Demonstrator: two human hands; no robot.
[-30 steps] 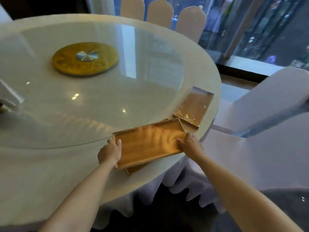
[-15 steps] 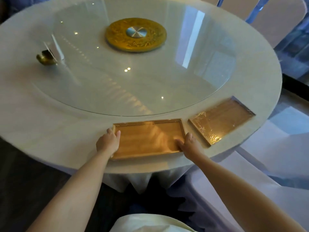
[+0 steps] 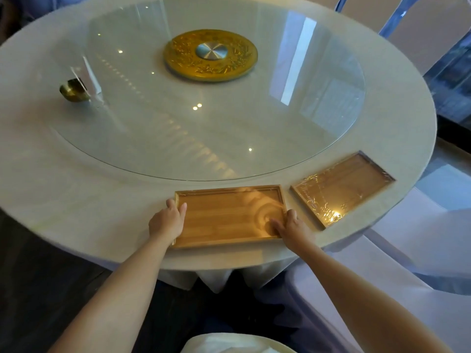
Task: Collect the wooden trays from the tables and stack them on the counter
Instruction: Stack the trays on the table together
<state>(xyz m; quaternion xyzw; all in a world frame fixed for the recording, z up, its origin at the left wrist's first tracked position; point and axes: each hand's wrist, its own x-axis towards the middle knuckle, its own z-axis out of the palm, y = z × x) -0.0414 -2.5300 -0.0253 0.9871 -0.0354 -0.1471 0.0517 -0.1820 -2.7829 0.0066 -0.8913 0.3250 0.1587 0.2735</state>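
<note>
A wooden tray (image 3: 226,215) wrapped in clear film lies flat near the front edge of the round white table (image 3: 84,200). My left hand (image 3: 167,221) grips its left short edge, thumb over the rim. My right hand (image 3: 293,229) holds the right short edge, fingers resting inside the tray. A second wooden tray (image 3: 341,188), also film-wrapped, lies on the table just to the right, turned at an angle, a small gap away from the first.
A large glass turntable (image 3: 204,110) with a gold centre disc (image 3: 210,54) covers the table's middle. A small brass bowl (image 3: 74,90) sits at its left. White-covered chairs (image 3: 382,289) stand at the right and at the far side.
The tray I hold went from tilted above another tray to lying flat on the table. The view shifted so the whole table shows; both hands kept their grip.
</note>
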